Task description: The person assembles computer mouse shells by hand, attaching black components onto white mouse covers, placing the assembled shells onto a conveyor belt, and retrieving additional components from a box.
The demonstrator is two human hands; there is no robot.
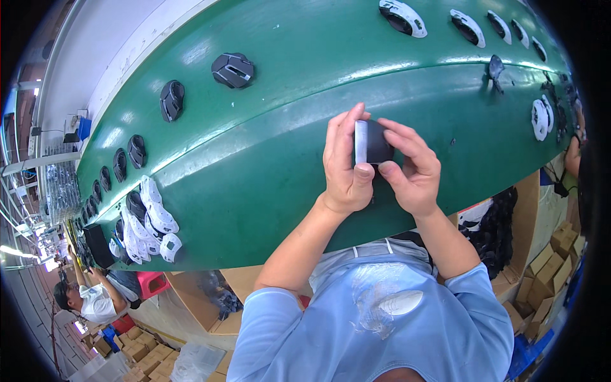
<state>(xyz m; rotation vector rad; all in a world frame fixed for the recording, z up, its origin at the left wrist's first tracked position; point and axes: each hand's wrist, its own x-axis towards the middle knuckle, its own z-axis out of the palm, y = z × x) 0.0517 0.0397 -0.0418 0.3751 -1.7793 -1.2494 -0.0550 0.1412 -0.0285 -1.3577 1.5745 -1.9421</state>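
Above the near side of the green table, I hold a black computer mouse shell [380, 142] between both hands. A pale grey strip runs along its left side. My left hand [344, 167] grips that side, its fingers stretched up along the edge and its thumb at the bottom. My right hand [417, 167] closes on the other side, with bent fingers on the right edge and the thumb at the lower corner. The underside of the shell is hidden from view.
On the green table [286, 184], black mice [233, 70] stand in a row at left, near piled white shells [151, 216]. More white-and-black shells [403, 18] line the far right. Cardboard boxes [525, 223] with black parts sit below the near edge. Another person [98, 299] sits at far left.
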